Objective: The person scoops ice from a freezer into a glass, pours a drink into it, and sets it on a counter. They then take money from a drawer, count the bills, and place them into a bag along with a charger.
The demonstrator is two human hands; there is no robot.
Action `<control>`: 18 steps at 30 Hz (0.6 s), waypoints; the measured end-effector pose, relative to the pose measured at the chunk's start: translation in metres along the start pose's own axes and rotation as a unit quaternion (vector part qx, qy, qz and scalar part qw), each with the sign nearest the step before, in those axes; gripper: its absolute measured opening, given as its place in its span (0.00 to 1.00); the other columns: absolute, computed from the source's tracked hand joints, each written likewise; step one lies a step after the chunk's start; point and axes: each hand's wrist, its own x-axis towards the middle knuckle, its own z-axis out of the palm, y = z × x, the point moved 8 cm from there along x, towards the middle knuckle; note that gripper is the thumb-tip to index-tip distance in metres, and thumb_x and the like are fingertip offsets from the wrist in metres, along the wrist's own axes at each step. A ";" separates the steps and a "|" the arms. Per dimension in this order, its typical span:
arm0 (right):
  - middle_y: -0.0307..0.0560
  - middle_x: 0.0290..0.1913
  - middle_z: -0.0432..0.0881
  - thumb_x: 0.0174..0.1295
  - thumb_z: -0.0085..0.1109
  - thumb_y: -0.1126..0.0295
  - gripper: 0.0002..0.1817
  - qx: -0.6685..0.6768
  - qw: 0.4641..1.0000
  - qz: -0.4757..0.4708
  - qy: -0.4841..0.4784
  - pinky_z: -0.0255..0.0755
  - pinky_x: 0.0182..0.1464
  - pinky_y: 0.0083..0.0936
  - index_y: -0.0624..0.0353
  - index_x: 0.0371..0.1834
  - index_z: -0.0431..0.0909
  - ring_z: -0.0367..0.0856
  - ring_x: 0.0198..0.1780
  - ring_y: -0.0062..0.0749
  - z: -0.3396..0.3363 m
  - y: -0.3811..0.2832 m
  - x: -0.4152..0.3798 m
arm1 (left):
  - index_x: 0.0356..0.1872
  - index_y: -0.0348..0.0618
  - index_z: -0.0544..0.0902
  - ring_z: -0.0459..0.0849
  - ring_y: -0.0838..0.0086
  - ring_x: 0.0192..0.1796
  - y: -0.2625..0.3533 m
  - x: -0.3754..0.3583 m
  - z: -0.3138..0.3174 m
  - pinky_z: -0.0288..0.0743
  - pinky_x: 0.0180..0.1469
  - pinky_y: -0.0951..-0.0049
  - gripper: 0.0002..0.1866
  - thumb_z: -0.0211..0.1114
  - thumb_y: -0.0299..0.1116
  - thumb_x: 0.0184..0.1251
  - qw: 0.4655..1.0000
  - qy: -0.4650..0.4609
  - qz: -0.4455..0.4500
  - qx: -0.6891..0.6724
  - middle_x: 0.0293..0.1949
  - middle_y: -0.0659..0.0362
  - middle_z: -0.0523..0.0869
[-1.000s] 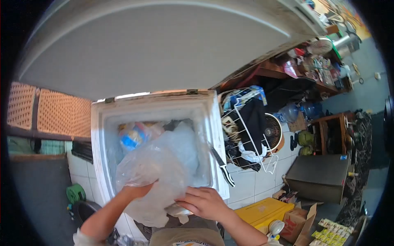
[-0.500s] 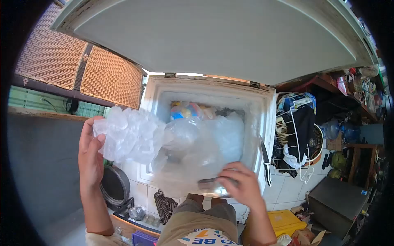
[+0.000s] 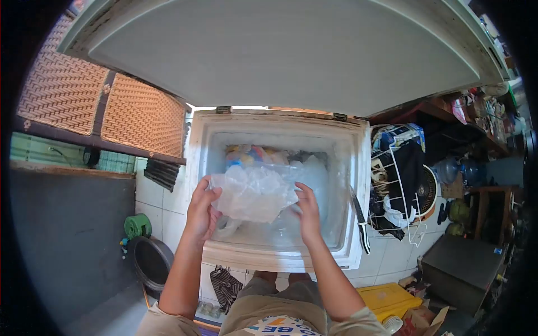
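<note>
Hands, left [image 3: 203, 211] and right [image 3: 306, 210], grip opposite ends of a bag of ice [image 3: 252, 193] above an open chest freezer [image 3: 274, 257].

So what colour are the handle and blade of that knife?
Black-and-white handle, greyish blade; the knife shows in the head view.

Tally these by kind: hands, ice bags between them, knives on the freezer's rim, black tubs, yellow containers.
Hands: 2 (left hand, right hand)
Ice bag: 1
Knife: 1
Black tub: 1
Yellow container: 1
Total: 6
</note>
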 end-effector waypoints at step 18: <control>0.51 0.53 0.80 0.50 0.74 0.59 0.36 -0.125 0.961 -0.229 -0.093 0.75 0.41 0.30 0.53 0.62 0.69 0.80 0.41 0.32 -0.132 -0.160 -0.005 | 0.73 0.45 0.58 0.68 0.54 0.68 -0.096 -0.020 0.105 0.68 0.64 0.46 0.58 0.67 0.72 0.45 0.922 -0.355 -0.143 -0.053 0.69 0.50 0.68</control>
